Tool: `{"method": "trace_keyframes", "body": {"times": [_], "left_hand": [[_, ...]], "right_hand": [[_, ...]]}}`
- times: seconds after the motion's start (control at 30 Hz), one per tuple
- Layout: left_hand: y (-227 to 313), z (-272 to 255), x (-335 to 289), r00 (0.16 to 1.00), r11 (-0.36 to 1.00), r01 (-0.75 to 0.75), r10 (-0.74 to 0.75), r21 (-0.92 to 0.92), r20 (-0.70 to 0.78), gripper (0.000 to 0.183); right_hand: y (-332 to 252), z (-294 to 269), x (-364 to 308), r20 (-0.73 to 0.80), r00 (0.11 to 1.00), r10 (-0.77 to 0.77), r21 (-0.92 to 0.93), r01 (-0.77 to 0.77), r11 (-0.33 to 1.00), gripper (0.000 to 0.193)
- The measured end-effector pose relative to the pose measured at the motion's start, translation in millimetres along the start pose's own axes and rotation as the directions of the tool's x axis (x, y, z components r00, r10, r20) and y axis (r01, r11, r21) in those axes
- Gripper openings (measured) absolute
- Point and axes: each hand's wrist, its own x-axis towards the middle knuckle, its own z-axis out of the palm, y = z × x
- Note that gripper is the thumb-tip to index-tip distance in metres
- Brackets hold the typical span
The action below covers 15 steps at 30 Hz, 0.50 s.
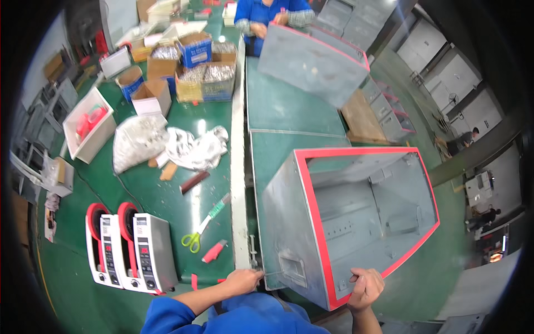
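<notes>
A large grey metal cabinet (pixel 286 217) lies with its open side up in front of me, to the right. Red tape (pixel 314 222) runs around the rim of its opening. My left hand (pixel 243 281) is closed at the table's near edge, left of the cabinet's recessed handle (pixel 293 268). A thin line seems to run from its fingertips toward that recess; what it grips is too small to make out. At the near right corner of the taped rim, my right hand (pixel 366 287) is raised with curled fingers. Whatever it may hold is hidden.
On the green table at left are two tape dispensers (pixel 156 250), scissors (pixel 192 240), a red-handled cutter (pixel 214 251), a white cloth (pixel 197 147), a plastic bag (pixel 139 142) and boxes (pixel 217 83). Across the bench, a co-worker (pixel 272 11) handles another grey cabinet (pixel 311 61).
</notes>
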Motion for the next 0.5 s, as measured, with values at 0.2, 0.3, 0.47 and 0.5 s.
{"method": "trace_keyframes", "body": {"times": [0.2, 0.3, 0.47, 0.5], "left_hand": [[13.7, 16.3, -32.2, 0.827, 0.907, -0.309, 0.108, -0.286, -0.552, 0.021], [38.6, 38.2, -7.2, 0.872, 0.632, -0.391, 0.021, -0.669, -0.49, 0.026], [33.0, 69.7, 13.9, 0.917, 0.666, -0.274, -0.036, -0.694, -0.397, 0.032], [29.2, 73.8, 16.2, 0.886, 0.69, -0.32, -0.025, -0.65, -0.463, 0.032]], "right_hand": [[-7.5, -10.3, -7.5, -0.072, 0.997, 0.017, 0.016, -0.016, 1.0, 0.017], [-12.3, -8.2, -4.0, -0.09, 0.996, 0.013, 0.02, -0.011, 1.0, 0.016], [-13.9, -10.9, -8.8, -0.103, 0.993, 0.059, 0.01, -0.058, 0.998, 0.016], [-14.1, -7.8, -10.1, -0.108, 0.992, 0.062, 0.021, -0.06, 0.998, 0.016]]}}
